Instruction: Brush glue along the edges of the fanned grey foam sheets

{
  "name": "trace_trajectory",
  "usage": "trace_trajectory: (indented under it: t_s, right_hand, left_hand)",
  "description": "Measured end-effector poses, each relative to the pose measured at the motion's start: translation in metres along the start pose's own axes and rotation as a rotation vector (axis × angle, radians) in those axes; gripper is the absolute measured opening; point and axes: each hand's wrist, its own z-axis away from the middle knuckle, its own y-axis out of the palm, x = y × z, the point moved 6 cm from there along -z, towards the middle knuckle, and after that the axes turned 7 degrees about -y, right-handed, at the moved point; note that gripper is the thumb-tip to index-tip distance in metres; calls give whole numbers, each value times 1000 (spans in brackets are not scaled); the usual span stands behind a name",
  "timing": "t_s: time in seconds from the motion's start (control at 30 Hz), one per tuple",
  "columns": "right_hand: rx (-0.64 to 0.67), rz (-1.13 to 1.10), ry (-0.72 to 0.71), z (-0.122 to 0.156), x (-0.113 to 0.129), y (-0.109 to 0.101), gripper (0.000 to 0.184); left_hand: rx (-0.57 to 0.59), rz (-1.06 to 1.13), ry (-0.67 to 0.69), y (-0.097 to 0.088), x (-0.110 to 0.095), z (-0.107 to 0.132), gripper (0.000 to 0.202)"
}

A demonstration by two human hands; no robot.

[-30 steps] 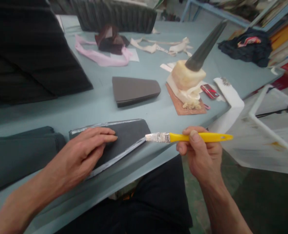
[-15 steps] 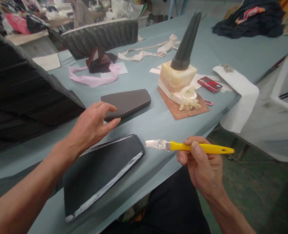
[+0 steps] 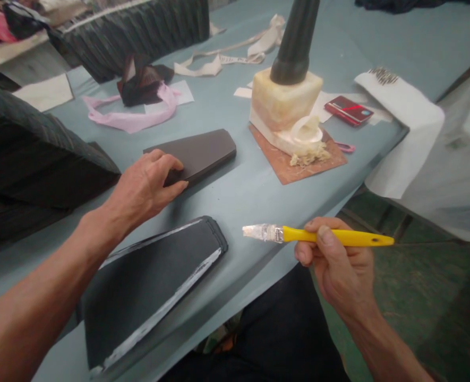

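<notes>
My left hand (image 3: 147, 187) rests on the near end of a stack of dark tapered pieces (image 3: 203, 153) in the middle of the blue-grey table (image 3: 254, 196), fingers curled over its edge. Nearer me lies another dark tapered piece (image 3: 155, 281) with white glue along both long edges. My right hand (image 3: 338, 260) is off the table's front edge and grips a yellow-handled brush (image 3: 318, 236) whose glue-caked bristles point left, clear of the piece.
A yellowish glue block with a dark cone in it (image 3: 288, 95) stands on a brown board (image 3: 298, 159). A red phone (image 3: 348, 110), white cloth (image 3: 406, 127), pink ribbon (image 3: 127, 116) and pleated black fabric (image 3: 31, 159) lie around.
My left hand left the glued piece, reached forward and came down on the stack of dark pieces. The brush came off the piece's edge and stays held level. The camera view tipped forward.
</notes>
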Motion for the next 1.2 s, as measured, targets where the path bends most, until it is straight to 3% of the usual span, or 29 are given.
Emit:
trace_trajectory:
  t_s: [0.2, 0.43, 0.57, 0.7, 0.77, 0.87, 1.07, 1.2]
  right_hand:
    - [-6, 19, 10, 3, 1, 0, 35]
    - [-2, 35, 35, 7, -3, -3, 36]
    - [-8, 23, 46, 6, -6, -3, 34]
    - [-21, 19, 59, 5, -6, -4, 38]
    - [-26, 22, 56, 4, -4, -5, 38]
    - [-34, 33, 26, 4, 3, -10, 37]
    - [-82, 15, -41, 7, 18, -22, 32]
    - [-103, 12, -68, 8, 27, -23, 29]
  left_hand:
    - [76, 189, -83, -9, 15, -9, 55]
    - [146, 250, -129, -16, 22, -16, 68]
    - [179, 250, -123, -19, 11, -14, 56]
    - [85, 178, -92, -25, -6, -14, 51]
    - [42, 216, -124, -27, -5, -14, 45]
    - [-45, 351, -224, -34, 12, -14, 38]
    - [-425, 748, -416, -67, 64, 11, 48]
    - [-472, 886, -432, -81, 79, 43, 44]
